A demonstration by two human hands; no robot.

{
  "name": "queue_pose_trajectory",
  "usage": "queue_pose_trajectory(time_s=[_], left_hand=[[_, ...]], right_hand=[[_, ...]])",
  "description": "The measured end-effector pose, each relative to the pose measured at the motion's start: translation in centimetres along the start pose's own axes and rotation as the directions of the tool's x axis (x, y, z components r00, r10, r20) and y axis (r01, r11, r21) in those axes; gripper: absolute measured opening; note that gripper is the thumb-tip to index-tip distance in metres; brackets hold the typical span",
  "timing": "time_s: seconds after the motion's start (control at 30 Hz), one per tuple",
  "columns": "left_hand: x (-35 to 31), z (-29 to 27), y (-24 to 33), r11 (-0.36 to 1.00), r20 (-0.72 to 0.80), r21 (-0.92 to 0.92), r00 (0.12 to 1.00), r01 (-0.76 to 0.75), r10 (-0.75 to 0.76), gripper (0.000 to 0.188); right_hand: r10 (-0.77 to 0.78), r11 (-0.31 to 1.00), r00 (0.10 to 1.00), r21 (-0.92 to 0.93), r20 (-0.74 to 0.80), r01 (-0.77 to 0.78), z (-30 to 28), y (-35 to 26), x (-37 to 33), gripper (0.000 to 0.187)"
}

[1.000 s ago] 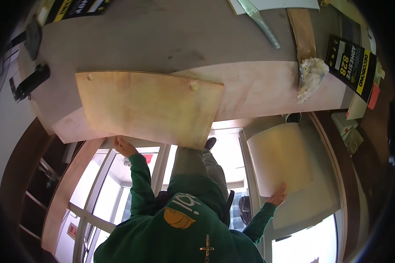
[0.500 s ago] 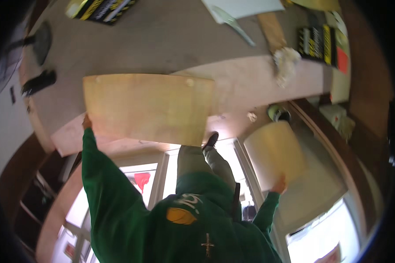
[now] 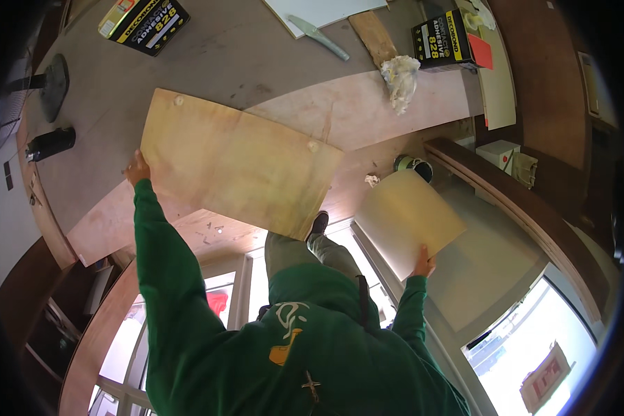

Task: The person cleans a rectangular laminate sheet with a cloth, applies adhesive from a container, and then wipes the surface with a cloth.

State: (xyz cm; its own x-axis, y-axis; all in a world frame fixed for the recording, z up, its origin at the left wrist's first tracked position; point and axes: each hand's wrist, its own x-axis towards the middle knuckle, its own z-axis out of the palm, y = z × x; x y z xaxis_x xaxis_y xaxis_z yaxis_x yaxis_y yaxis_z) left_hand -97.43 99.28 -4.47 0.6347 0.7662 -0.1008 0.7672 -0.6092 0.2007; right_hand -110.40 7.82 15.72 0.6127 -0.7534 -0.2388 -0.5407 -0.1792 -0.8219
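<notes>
Panel [image 3: 239, 156] @10 o'clock: L hand [image 3: 139, 168] touching, grip unclear; R hand [image 3: 424, 263] clamped on sheet [image 3: 403, 213] @3. Prob. handling; next needs steadiness.

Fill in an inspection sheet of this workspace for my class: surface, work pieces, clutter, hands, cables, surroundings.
Surface: brown tabletop, dark smudges; pale strip along the near side.
Work pieces: wooden board, slanted, lower right corner past the tabletop; cream curved sheet off to the right.
Clutter: two black-and-yellow containers, slim grey-green tool, wooden strip, crumpled wad, black cylinder.
Left hand: at the board's left edge; grip unclear.
Right hand: holds the cream curved sheet's near edge.
Cables: nothing clearly seen.
Surroundings: dark shelves at left, bright glass lower right.
</notes>
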Motion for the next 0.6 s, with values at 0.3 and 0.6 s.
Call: queue_pose_trajectory(time_s=[0.3, 0.6], left_hand=[[-31.5, 8.1, 0.1, -0.114, 0.644, -0.739, 0.648, 0.664, -0.407, 0.066], [-35.5, 4.2, 13.1, -0.042, 0.654, -0.734, 0.689, 0.678, -0.311, 0.069]], right_hand=[[0.15, 0.981, 0.989, 0.127, 0.001, -0.149, -1.7, 0.0, -2.3, 0.033], [0.023, 0.997, 0.999, -0.072, 0.029, -0.021, -4.8, 1.5, -2.7, 0.033]])
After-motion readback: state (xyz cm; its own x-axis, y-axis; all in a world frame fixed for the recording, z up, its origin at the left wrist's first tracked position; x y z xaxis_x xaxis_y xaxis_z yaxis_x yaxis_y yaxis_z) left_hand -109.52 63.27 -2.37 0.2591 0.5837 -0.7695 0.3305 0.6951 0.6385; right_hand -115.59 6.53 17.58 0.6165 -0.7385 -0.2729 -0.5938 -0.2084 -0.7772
